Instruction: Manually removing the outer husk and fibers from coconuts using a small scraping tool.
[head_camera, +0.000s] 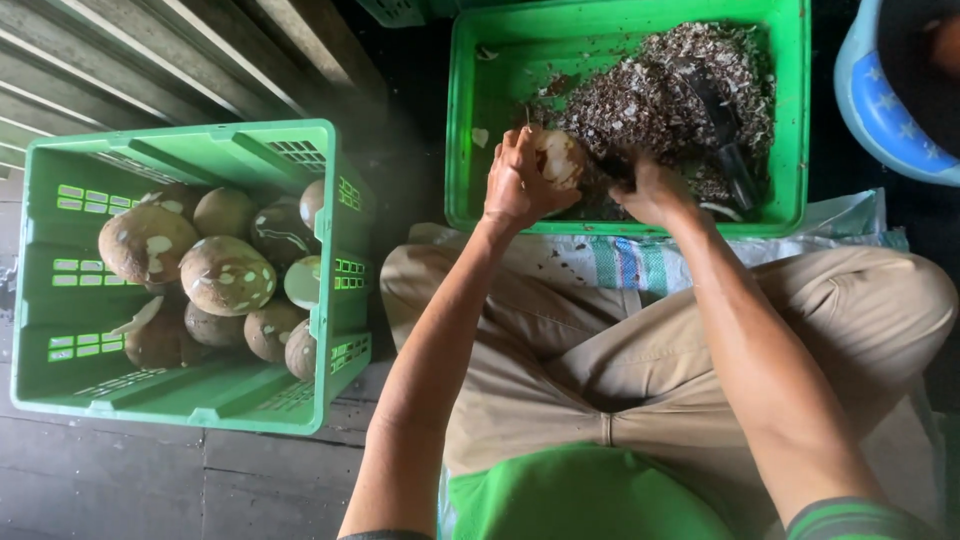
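My left hand (517, 183) grips a pale, partly peeled coconut (560, 158) over the near edge of a green crate (462, 120). My right hand (655, 192) is closed around a dark tool handle right beside the coconut; its blade is hidden between hand and coconut. The crate holds a heap of brown and white shavings (660, 90), with a dark knife-like tool (722, 125) lying on the heap.
A second green crate (180, 400) at the left holds several brown coconuts (225, 275) with pale scraped patches. A blue tub (885, 100) sits at the top right. A woven sack (640, 262) lies under the crate across my lap. Wooden floorboards run below.
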